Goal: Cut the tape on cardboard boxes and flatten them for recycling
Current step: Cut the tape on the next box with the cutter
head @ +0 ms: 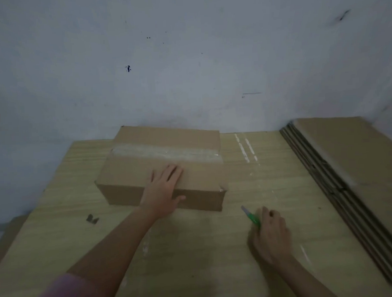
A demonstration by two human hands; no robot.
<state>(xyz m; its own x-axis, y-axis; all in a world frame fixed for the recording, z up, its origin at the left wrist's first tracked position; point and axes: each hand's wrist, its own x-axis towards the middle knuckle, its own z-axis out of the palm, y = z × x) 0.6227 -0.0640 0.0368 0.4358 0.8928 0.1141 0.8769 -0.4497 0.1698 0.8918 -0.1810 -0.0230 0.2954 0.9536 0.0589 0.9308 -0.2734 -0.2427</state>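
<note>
Nearest the lens, a pink sleeve at bottom left, forearm reaching up across the wooden bench. Left hand laid flat, fingers spread, on the near top edge of the cardboard box, thumb hanging over the front face. Box closed, standing left of centre toward the bench's far edge, close to the white wall; a strip of clear tape running across the top from side to side, unbroken as far as can be made out. Right hand low over the bench, apart from the box's near right corner, grip curled round a green-handled cutter, pale tip pointing up-left toward that corner. Bare wood between the two hands and across the whole near half. Along the right edge, a stack of flattened cardboard, layered edges facing the box, open bench between. Small dark scrap near the left edge. White streaks just right of the box.
</note>
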